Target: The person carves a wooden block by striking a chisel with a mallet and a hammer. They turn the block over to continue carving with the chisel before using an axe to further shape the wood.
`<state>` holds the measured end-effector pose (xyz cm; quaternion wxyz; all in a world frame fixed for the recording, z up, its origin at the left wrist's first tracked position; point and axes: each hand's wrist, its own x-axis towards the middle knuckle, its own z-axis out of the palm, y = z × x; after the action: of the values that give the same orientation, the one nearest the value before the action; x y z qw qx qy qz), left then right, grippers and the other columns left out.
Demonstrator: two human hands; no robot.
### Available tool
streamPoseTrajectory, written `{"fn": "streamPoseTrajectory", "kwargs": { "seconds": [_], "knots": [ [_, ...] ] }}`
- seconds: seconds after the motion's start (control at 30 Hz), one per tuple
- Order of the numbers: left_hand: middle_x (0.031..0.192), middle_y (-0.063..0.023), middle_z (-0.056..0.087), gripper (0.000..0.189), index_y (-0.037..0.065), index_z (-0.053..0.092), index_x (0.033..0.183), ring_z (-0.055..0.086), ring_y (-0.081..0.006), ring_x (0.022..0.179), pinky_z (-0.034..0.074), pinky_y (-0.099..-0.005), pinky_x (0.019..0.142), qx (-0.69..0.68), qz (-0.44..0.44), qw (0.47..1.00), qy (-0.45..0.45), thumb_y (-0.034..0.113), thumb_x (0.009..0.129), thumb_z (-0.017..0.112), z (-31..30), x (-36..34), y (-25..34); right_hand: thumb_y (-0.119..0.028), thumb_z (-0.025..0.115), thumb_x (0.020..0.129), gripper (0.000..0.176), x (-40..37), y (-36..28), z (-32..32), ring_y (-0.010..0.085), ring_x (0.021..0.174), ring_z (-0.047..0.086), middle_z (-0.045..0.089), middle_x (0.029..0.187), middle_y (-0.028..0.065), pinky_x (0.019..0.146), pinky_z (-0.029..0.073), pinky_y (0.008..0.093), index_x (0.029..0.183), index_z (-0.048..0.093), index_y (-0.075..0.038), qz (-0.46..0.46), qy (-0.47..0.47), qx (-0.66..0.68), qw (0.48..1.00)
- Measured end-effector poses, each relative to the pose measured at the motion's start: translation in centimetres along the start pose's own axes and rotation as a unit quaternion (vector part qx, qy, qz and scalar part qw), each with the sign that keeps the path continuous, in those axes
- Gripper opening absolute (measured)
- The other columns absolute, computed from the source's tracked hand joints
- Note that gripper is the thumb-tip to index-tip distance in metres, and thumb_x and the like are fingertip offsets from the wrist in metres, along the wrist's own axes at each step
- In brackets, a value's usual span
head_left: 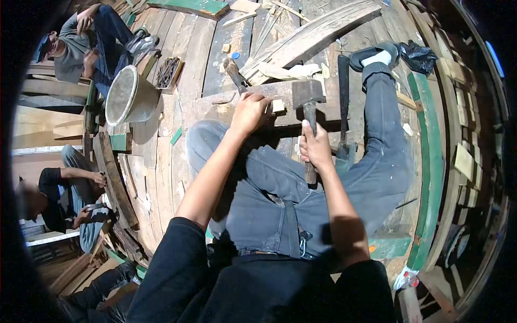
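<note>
Head view, centre of the frame: the person sits on the wooden floor (188,48) with legs spread. A plank (207,110) lies across in front of the knees, which puts the work within easy reach of both arms. The left hand (250,112) is closed in a fist around what looks like a chisel (235,71). Its handle slants toward the upper left, apparently to steady the blade on the plank. The right hand (316,146) is wrapped tight low on the shaft of a hammer (308,92), whose head sits just right of the left hand, near the plank. At upper left a metal bucket (129,96) stands beside another seated person (81,43).
</note>
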<state>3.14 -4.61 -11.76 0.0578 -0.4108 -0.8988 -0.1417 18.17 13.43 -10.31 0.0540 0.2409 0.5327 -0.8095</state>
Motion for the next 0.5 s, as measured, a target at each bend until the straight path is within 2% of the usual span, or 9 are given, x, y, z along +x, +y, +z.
{"fn": "streamPoseTrajectory", "kwargs": {
  "seconds": [0.07,0.13,0.2,0.23,0.27,0.4,0.47,0.5],
  "knots": [
    [0.093,-0.0107,0.067,0.037,0.010,0.071,0.098,0.062,-0.0291,0.097,0.042,-0.0407,0.096,-0.007,-0.016,1.000,-0.007,0.028,0.067,0.078,-0.2,0.3,-0.1,-0.041,0.053,0.099,0.035,0.3,0.8,-0.1,0.0067,0.036,0.035,0.037,0.054,-0.0022,0.032,0.029,0.0247,0.086,0.042,-0.010,0.021,-0.009,-0.036,0.999],
    [0.090,-0.0101,0.068,0.033,0.010,0.071,0.093,0.063,-0.0276,0.094,0.043,-0.0404,0.093,-0.002,-0.017,1.000,-0.015,0.028,0.066,0.078,0.0,0.7,-0.2,-0.038,0.054,0.098,0.036,1.1,2.0,-0.6,0.0091,0.039,0.044,0.045,0.055,-0.0001,0.036,0.037,0.0286,0.087,0.050,-0.004,-0.067,-0.001,-0.149,0.987],
    [0.090,-0.0096,0.067,0.033,0.011,0.071,0.092,0.063,-0.0263,0.093,0.043,-0.0403,0.092,-0.003,-0.020,1.000,-0.016,0.028,0.065,0.078,0.9,0.8,-0.9,-0.038,0.055,0.098,0.036,-0.4,-0.3,0.8,0.0091,0.043,0.048,0.049,0.056,0.0000,0.040,0.038,0.0286,0.091,0.055,-0.002,-0.087,0.014,-0.151,0.985],
    [0.089,-0.0086,0.067,0.032,0.011,0.071,0.090,0.063,-0.0250,0.092,0.044,-0.0396,0.089,-0.007,0.005,1.000,0.019,0.029,0.065,0.079,0.6,0.6,-0.8,-0.036,0.056,0.098,0.035,-1.0,-1.2,1.4,0.0110,0.046,0.049,0.049,0.056,0.0020,0.044,0.040,0.0299,0.091,0.056,-0.001,-0.094,0.028,-0.177,0.979],
    [0.089,-0.0081,0.067,0.032,0.011,0.071,0.090,0.063,-0.0254,0.092,0.044,-0.0391,0.088,-0.010,-0.002,1.000,-0.003,0.030,0.065,0.079,0.2,0.6,-0.7,-0.034,0.056,0.098,0.034,-0.4,-0.6,1.2,0.0134,0.050,0.050,0.050,0.057,0.0052,0.049,0.042,0.0330,0.092,0.057,0.000,-0.161,0.039,-0.228,0.959],
    [0.090,-0.0084,0.067,0.034,0.011,0.071,0.091,0.063,-0.0258,0.092,0.044,-0.0388,0.088,-0.022,-0.017,0.999,-0.018,0.030,0.065,0.079,-0.1,0.6,-0.6,-0.032,0.056,0.098,0.033,-0.8,-0.4,1.9,0.0174,0.053,0.052,0.050,0.058,0.0109,0.054,0.044,0.0364,0.095,0.058,0.001,-0.167,0.040,-0.195,0.966],
    [0.090,-0.0097,0.068,0.034,0.010,0.071,0.092,0.063,-0.0270,0.092,0.044,-0.0391,0.089,-0.022,-0.023,0.999,-0.026,0.029,0.065,0.079,-0.1,0.7,-0.5,-0.030,0.054,0.098,0.031,0.1,0.9,1.2,0.0223,0.056,0.054,0.052,0.061,0.0132,0.057,0.044,0.0375,0.098,0.058,0.001,-0.119,0.027,-0.288,0.950],
    [0.090,-0.0108,0.068,0.035,0.009,0.071,0.092,0.063,-0.0282,0.091,0.044,-0.0394,0.088,-0.021,-0.028,0.999,-0.031,0.029,0.066,0.079,-0.1,0.7,-0.4,-0.030,0.054,0.098,0.031,0.9,2.2,0.2,0.0209,0.053,0.054,0.052,0.060,0.0116,0.054,0.044,0.0364,0.099,0.057,0.000,-0.158,0.028,-0.330,0.930]
  ]
}}
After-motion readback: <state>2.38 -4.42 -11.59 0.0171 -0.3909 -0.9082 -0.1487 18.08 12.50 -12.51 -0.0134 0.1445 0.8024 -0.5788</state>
